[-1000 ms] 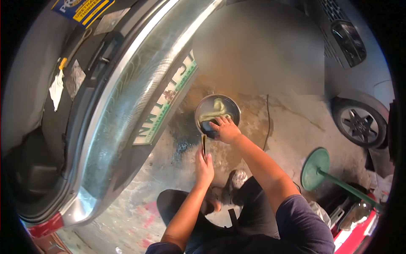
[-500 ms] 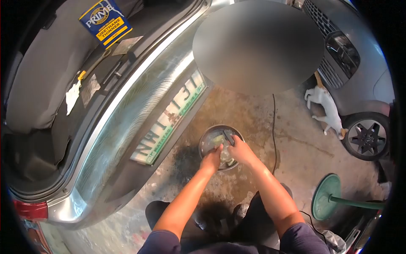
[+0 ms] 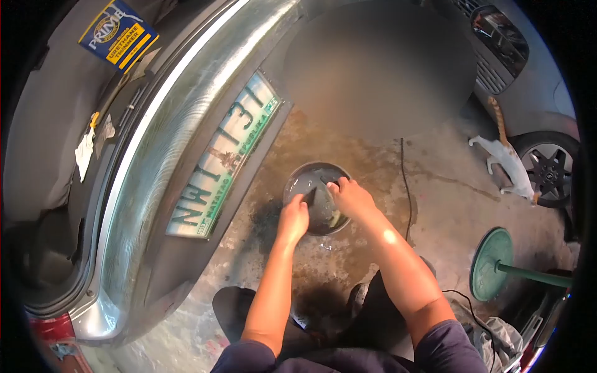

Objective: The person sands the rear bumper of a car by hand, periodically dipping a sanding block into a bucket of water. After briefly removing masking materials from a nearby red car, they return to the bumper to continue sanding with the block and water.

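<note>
A round metal-rimmed basin (image 3: pixel 334 166) of cloudy water rests on the wet concrete floor between my knees. My left hand (image 3: pixel 293 219) is closed at the basin's left side, with a dark thin piece (image 3: pixel 311 196) pinched in its fingers. Over the right side, my right hand (image 3: pixel 352 198) also pinches a dark flat piece (image 3: pixel 326 180) between thumb and fingers. The two hands are a little apart above the water. A pale yellowish thing (image 3: pixel 336 219) lies in the basin below my right hand.
On the left stands a car's tailgate with a license plate (image 3: pixel 217 165). A urethane thinner can (image 3: pixel 118 36) sits in its trunk. A cable (image 3: pixel 407 180) crosses the floor. To the right are a cat (image 3: pixel 507 158), a car wheel (image 3: pixel 550 171) and a green round-based stand (image 3: pixel 491 264).
My hands have drawn apart, and a dark piece now shows in each. The view has shifted, and the cat has moved toward the wheel with its tail raised.
</note>
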A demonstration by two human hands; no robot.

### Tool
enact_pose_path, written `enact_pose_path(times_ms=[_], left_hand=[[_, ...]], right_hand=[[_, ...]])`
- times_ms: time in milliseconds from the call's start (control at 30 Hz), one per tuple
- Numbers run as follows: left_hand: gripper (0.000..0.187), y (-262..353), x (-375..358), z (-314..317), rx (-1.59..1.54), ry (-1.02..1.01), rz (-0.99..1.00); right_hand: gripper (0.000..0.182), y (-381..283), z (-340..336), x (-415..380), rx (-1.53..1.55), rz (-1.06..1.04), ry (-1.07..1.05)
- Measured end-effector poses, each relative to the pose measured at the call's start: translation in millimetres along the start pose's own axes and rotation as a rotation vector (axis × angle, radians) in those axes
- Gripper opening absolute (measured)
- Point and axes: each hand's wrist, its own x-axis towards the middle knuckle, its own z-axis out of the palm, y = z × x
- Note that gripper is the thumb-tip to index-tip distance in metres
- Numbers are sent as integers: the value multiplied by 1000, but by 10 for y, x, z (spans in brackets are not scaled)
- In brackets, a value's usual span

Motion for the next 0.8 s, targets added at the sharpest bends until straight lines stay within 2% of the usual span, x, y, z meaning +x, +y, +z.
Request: enact_pose_path(times_ms=[67, 133, 200, 300, 400, 433, 533, 800], left_hand=[[41, -158, -173, -138, -788, 49, -211], [38, -51, -397, -413, -1075, 67, -285], [33, -153, -472, -483, -1188, 106, -277], [31, -209, -509, -531, -1303, 119, -247], [36, -233, -481, -475, -1411, 87, -241], [40, -328, -457, -426, -1422, 23, -189], [40, -225, -515, -479, -1454, 21, -196], [34, -270, -545, -409, -1397, 34, -107]], right_hand=[[57, -8, 124, 83, -36, -13, -42], [57, -36, 235, 128, -63, -43, -112], [57, -123, 231, 139, -79, -69, -162], [56, -189, 241, 184, 68, -198, -142], [61, -428, 364, -50, 182, -467, 25], [67, -530, 348, -186, 159, -548, 72], [68, -618, 414, -262, 96, -722, 115], [63, -635, 356, -356, 161, -684, 97]])
